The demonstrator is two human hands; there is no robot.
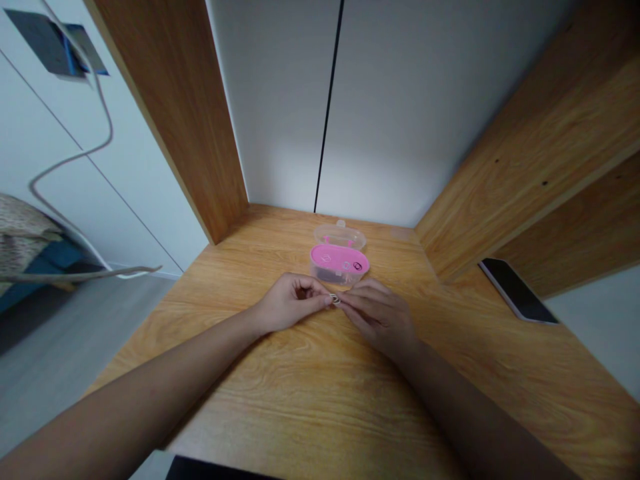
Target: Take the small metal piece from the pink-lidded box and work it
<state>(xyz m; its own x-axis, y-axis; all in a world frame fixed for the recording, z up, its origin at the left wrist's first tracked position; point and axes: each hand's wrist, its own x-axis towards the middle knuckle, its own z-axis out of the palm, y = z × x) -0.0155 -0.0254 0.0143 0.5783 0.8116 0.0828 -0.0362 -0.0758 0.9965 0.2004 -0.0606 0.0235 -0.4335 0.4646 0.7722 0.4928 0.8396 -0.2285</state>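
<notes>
My left hand (290, 301) and my right hand (379, 311) meet over the middle of the wooden desk (310, 380). Their fingertips pinch a tiny pale ring-like object (335, 299) between them; it is too small to name surely. Both hands have curled, closed fingers. Just behind them stands a small oval box (339, 262) with a pink insert and a clear lid hinged open at the back. Small dark items lie in the pink insert.
A dark phone (519, 291) lies flat at the right on the desk. Wooden side panels (185, 113) wall in the desk on left and right, with a white back wall. A white cable (75, 160) hangs at the left beyond the desk edge.
</notes>
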